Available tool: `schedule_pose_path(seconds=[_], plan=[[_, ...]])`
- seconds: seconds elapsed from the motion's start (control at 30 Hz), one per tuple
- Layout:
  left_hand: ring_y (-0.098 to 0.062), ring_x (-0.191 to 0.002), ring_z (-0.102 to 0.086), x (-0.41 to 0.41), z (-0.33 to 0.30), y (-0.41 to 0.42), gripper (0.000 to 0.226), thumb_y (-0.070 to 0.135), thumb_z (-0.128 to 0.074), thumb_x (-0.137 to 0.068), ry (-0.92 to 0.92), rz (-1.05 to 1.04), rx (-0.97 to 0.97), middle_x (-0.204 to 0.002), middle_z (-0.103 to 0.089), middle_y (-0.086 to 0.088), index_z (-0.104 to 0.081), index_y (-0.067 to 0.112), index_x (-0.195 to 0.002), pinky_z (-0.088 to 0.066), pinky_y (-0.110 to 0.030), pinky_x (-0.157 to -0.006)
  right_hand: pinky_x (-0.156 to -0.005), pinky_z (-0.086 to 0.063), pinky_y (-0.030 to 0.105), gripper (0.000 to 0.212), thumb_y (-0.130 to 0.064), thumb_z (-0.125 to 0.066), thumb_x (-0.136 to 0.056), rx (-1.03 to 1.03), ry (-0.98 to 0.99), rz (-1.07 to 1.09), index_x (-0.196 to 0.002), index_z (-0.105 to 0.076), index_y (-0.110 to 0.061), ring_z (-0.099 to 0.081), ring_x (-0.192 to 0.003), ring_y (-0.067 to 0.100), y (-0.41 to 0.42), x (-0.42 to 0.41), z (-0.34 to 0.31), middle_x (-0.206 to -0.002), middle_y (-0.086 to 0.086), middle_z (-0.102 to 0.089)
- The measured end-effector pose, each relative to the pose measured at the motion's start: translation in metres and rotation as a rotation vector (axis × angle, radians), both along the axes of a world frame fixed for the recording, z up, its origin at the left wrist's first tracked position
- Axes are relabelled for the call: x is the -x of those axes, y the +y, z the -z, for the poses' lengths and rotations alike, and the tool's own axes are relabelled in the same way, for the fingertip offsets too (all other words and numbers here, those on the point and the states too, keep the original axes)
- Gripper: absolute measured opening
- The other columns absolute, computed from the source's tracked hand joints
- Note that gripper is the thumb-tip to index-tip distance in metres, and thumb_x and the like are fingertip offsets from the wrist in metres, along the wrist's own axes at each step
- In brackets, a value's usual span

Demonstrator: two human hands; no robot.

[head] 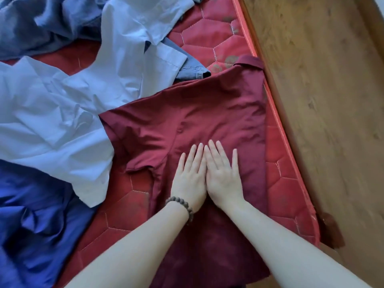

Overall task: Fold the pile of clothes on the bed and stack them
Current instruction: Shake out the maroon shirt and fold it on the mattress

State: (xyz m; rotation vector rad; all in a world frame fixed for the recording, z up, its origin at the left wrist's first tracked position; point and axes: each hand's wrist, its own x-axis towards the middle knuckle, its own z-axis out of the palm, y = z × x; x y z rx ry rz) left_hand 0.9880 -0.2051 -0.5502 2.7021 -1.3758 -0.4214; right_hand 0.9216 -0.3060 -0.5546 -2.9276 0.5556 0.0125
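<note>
One garment only is being worked on so far, and no folded stack shows anywhere on the bed, so I judge the job barely begun. That garment is the maroon shirt [187,121], spread out along the right edge of the mattress [207,46], collar toward the far end, one short sleeve sticking out to the left, its near hem running out of view below. Both hands lie on it side by side, touching along the forefingers: the left hand [190,175], with a bead bracelet [181,205] on the wrist, and the right hand [223,173], each with fingers straight and palm flat, pressing the cloth and gripping nothing. It looks like smoothing before a first fold; neither sleeve is turned in yet. Left to do is nearly everything: the pale blue shirt [68,104] lies crumpled to the left, its edge touching the maroon sleeve, the dark blue garment [35,221] is bunched at the near left, the grey-blue cloth [31,23] is heaped at the far left, and a denim cuff [194,69] pokes out from under the pale shirt. The maroon fabric looks thin and smooth with a faint sheen and soft shallow creases; the pale shirt seems crisper, holding sharp wrinkles; the dark blue one is glossy. The mattress is red, quilted in stitched hexagons, with a wooden bed frame [322,100] along its right side.
</note>
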Motion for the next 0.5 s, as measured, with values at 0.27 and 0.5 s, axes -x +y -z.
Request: schedule_pose_path(seconds=[0.27,0.5], plan=[[-0.026,-0.148,-0.016,-0.019,0.001,0.081,0.067,0.043,-0.028,-0.094,-0.084,-0.089,-0.039,-0.158,-0.022,-0.013,-0.028,0.005,-0.149,-0.010,-0.043,-0.118,-0.115,-0.013,0.061,0.061,-0.039,-0.030,-0.097,0.065,0.078,0.457,-0.149,-0.032,-0.007,-0.022,-0.146,0.025,0.001,0.081,0.001,-0.158,0.008,-0.026],[-0.021,-0.148,-0.013,0.077,0.004,0.117,0.060,0.037,-0.027,-0.098,0.025,0.127,-0.025,-0.160,-0.019,-0.006,-0.022,0.014,-0.153,-0.011,-0.042,-0.119,-0.116,-0.016,0.058,0.057,-0.026,-0.041,-0.097,0.000,0.046,0.121,-0.150,-0.030,-0.010,-0.016,-0.148,0.020,0.117,0.102,0.006,-0.159,0.005,-0.022]])
